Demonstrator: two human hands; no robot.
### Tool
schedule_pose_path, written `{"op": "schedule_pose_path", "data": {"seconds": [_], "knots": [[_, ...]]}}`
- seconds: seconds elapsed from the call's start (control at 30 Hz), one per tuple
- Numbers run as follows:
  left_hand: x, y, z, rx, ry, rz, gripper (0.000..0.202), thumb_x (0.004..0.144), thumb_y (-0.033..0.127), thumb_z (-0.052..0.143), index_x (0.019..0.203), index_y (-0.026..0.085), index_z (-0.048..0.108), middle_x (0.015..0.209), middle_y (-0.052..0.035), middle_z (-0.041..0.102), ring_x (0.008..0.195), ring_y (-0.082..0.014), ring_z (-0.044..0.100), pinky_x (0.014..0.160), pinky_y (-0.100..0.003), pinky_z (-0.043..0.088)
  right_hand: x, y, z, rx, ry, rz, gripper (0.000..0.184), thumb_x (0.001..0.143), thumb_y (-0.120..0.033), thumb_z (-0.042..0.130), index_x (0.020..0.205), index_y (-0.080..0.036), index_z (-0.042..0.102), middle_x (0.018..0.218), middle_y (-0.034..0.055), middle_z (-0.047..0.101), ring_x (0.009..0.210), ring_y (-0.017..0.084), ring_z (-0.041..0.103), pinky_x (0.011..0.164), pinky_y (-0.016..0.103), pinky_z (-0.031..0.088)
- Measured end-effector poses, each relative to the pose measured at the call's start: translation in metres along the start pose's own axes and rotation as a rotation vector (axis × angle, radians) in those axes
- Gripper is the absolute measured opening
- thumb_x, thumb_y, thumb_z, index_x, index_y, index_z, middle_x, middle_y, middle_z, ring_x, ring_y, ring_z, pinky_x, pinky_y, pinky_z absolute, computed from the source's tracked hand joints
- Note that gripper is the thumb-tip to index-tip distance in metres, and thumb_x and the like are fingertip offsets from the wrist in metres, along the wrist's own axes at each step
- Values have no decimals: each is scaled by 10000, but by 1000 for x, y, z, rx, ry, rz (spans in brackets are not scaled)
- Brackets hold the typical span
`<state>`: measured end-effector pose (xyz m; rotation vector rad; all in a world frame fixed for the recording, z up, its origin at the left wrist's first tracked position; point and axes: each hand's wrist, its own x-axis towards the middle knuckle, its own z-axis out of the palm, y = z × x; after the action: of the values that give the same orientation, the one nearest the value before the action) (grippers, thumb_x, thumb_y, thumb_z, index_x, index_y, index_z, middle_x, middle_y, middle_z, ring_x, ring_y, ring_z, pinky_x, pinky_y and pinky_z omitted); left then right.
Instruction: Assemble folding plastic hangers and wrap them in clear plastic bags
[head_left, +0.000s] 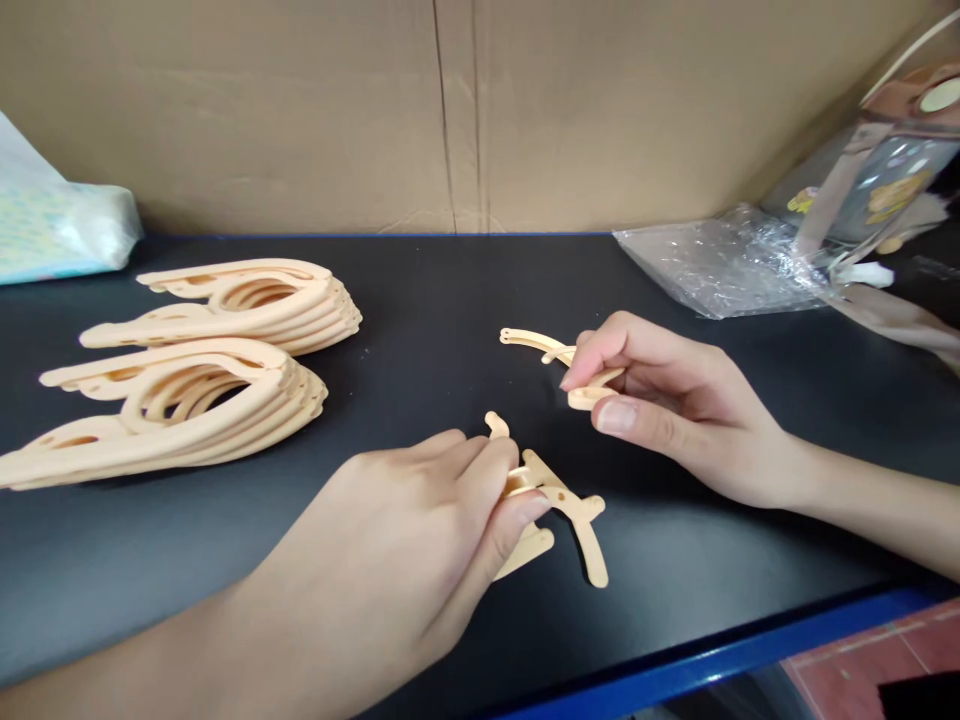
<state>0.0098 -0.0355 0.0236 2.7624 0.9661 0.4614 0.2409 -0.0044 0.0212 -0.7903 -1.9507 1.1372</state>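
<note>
Near the middle of the black table, my left hand (442,530) is closed on a cream plastic piece with several thin arms (570,505). Parts of that piece stick out on both sides of the fingers; its centre is hidden by them. Farther right, my right hand (667,410) pinches a small curved cream plastic piece (581,398) between thumb and fingers. Beyond those fingers, a slender curved cream strip (529,340) shows; whether it belongs to the pinched piece I cannot tell. The two hands are apart.
Two stacks of curved cream plastic frames, a nearer stack (247,430) and a farther stack (300,300), lie on the left. A clear plastic bag (720,265) lies at the back right, and a tissue-like packet (67,225) at the back left. Cardboard (300,120) stands behind the table's blue edge (697,670).
</note>
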Motion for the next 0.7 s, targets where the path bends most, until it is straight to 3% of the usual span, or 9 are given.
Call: {"op": "schedule_pose_path", "data": {"seconds": [0.1, 0.2, 0.33, 0.5, 0.7], "knots": [[-1, 2, 5, 258, 104, 48, 394, 1049, 215, 256, 748, 205, 511, 578, 15, 542, 441, -180, 546, 400, -294, 389, -1, 1, 0, -39, -22, 4, 113, 970, -305, 630, 974, -213, 565, 754, -50, 537, 631, 62, 473, 558, 185, 411], [-2, 5, 7, 364, 163, 95, 398, 1051, 208, 247, 738, 214, 492, 541, 25, 526, 401, -177, 526, 395, -305, 384, 0, 1, 1, -51, -42, 9, 103, 976, -292, 619, 982, -213, 553, 758, -49, 531, 630, 65, 461, 553, 189, 401], [-3, 7, 7, 341, 194, 92, 368, 1030, 210, 286, 714, 225, 475, 532, 39, 542, 399, -145, 532, 408, -284, 359, 0, 0, 2, -57, -59, 1, 125, 955, -286, 648, 988, -208, 557, 780, -36, 525, 656, 78, 463, 564, 200, 408], [-3, -3, 19, 270, 267, 88, 285, 994, 241, 299, 751, 227, 448, 484, 69, 475, 355, -128, 437, 417, -284, 273, -1, -1, 4, -17, -121, -13, 103, 956, -247, 637, 967, -206, 544, 755, -35, 523, 661, 86, 472, 574, 212, 415], [-2, -14, 30, 144, 220, 88, 220, 1047, 239, 312, 832, 233, 359, 523, 108, 415, 358, -89, 369, 420, -245, 212, -1, 0, 7, 14, -189, -9, 110, 971, -249, 624, 978, -194, 530, 710, -54, 533, 619, 72, 475, 557, 207, 408]]}}
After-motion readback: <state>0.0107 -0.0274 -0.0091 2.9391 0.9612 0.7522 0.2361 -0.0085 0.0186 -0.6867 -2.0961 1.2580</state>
